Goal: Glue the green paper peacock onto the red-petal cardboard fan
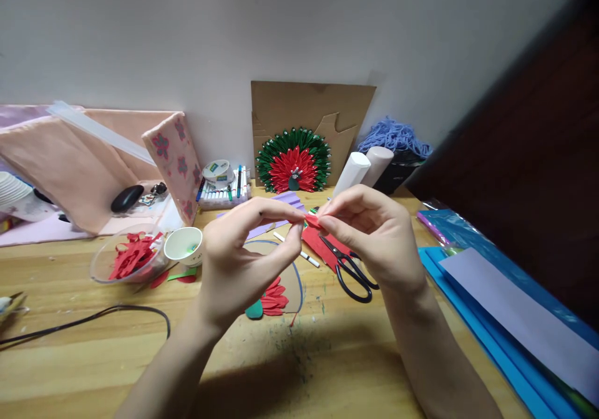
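Note:
A small red strip (312, 221), paper or cloth, is pinched between my two hands above the table. My left hand (253, 244) grips one end between thumb and fingers. At the other end, my right hand (374, 235) pinches it the same way. Below lies a cardboard piece (292, 282) with a blue outline, partly hidden by my left hand. Red petals (276, 297) and a green shape (254, 310) sit on it. Under my right hand are black-handled scissors (355, 282), resting partly on a red sheet (322, 244), beside a white marker (309, 259).
A finished red and green peacock (294, 160) leans on cardboard at the wall. To the left stand a clear bowl (96, 263) of red strips and a paper cup (183, 247). A black cable (116, 307) crosses the left side. Blue sheets (472, 319) line the right edge.

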Tool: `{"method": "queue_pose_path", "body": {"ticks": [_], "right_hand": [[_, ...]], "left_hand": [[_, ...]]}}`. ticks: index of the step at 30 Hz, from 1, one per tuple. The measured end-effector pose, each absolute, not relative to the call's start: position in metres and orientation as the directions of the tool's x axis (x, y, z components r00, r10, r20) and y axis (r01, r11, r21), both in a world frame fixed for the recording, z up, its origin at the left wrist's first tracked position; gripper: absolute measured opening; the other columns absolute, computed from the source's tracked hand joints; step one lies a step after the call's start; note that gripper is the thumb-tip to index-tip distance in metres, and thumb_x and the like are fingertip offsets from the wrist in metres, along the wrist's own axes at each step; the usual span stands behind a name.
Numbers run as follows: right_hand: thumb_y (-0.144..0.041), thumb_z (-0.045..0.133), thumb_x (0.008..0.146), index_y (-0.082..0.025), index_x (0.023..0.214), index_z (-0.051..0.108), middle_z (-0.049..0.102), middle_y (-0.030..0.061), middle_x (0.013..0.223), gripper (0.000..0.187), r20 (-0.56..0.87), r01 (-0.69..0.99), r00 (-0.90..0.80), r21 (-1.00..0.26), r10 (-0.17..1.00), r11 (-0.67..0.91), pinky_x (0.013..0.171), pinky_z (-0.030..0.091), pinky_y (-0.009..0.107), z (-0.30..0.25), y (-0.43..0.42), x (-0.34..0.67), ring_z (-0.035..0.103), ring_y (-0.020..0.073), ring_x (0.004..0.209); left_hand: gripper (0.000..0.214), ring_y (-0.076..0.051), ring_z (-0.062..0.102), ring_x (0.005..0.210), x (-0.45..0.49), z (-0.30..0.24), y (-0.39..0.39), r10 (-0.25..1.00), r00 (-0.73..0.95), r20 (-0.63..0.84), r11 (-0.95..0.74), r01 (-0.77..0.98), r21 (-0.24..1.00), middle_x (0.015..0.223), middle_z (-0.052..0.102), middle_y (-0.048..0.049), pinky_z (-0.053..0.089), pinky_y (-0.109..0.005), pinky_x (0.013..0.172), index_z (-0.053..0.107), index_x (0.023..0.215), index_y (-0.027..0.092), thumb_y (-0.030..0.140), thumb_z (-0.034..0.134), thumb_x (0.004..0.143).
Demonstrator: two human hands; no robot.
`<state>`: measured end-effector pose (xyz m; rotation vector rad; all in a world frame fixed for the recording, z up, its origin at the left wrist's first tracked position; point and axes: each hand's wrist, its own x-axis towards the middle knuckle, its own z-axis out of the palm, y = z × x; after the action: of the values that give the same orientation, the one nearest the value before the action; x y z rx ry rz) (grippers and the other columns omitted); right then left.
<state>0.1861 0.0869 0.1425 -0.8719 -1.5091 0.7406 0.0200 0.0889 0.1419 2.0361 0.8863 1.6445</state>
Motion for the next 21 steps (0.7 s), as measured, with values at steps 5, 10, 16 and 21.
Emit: {"method": "queue_pose_path", "body": {"ticks": [5, 10, 16, 21], "right_hand": [[-0.022, 0.072, 0.074, -0.020, 0.076, 0.063, 0.068, -0.0010, 0.073, 0.009, 0.533, 0.087, -0.004, -0.842, 0.846, 0.532, 0.062, 0.057, 0.022, 0.1399, 0.0883, 0.1847, 0.067, 0.0120, 0.068], [-0.017, 0.071, 0.075, -0.022, 0.079, 0.064, 0.069, -0.0018, 0.076, 0.009, 0.543, 0.063, 0.026, -0.839, 0.839, 0.541, 0.064, 0.058, 0.021, 0.1367, 0.0870, 0.1799, 0.067, 0.0116, 0.070], [-0.022, 0.072, 0.074, -0.022, 0.084, 0.064, 0.070, -0.0002, 0.081, 0.012, 0.504, 0.080, -0.006, -0.861, 0.864, 0.503, 0.067, 0.059, 0.023, 0.1379, 0.0864, 0.1799, 0.068, 0.0130, 0.074], [-0.022, 0.074, 0.072, -0.020, 0.082, 0.064, 0.070, 0.0003, 0.079, 0.015, 0.493, 0.093, -0.023, -0.865, 0.870, 0.493, 0.068, 0.059, 0.025, 0.1370, 0.0867, 0.1819, 0.068, 0.0137, 0.073]], "left_hand": [[0.025, -0.014, 0.067, 0.075, 0.0219, 0.1424, 0.0911, 0.758, 0.136, 0.637, -0.651, 0.125, 0.748, 0.086, 0.069, -0.0042, 0.059, -0.025, 0.072, 0.062, 0.097, 0.018, 0.014, 0.068, 0.073], [0.029, -0.014, 0.068, 0.075, 0.0281, 0.1388, 0.0941, 0.859, 0.134, 0.494, -0.495, -0.023, 0.868, 0.085, 0.069, -0.0051, 0.059, -0.024, 0.069, 0.059, 0.101, 0.017, 0.022, 0.069, 0.075], [0.022, -0.014, 0.068, 0.072, 0.0278, 0.1368, 0.0972, 0.888, 0.121, 0.443, -0.438, -0.065, 0.896, 0.081, 0.069, -0.0038, 0.058, -0.024, 0.066, 0.061, 0.096, 0.018, 0.022, 0.069, 0.076], [0.009, -0.013, 0.067, 0.074, 0.0267, 0.1387, 0.0957, 0.864, 0.131, 0.486, -0.486, -0.036, 0.873, 0.081, 0.070, -0.0032, 0.058, -0.023, 0.069, 0.064, 0.084, 0.017, 0.016, 0.067, 0.075]]}}
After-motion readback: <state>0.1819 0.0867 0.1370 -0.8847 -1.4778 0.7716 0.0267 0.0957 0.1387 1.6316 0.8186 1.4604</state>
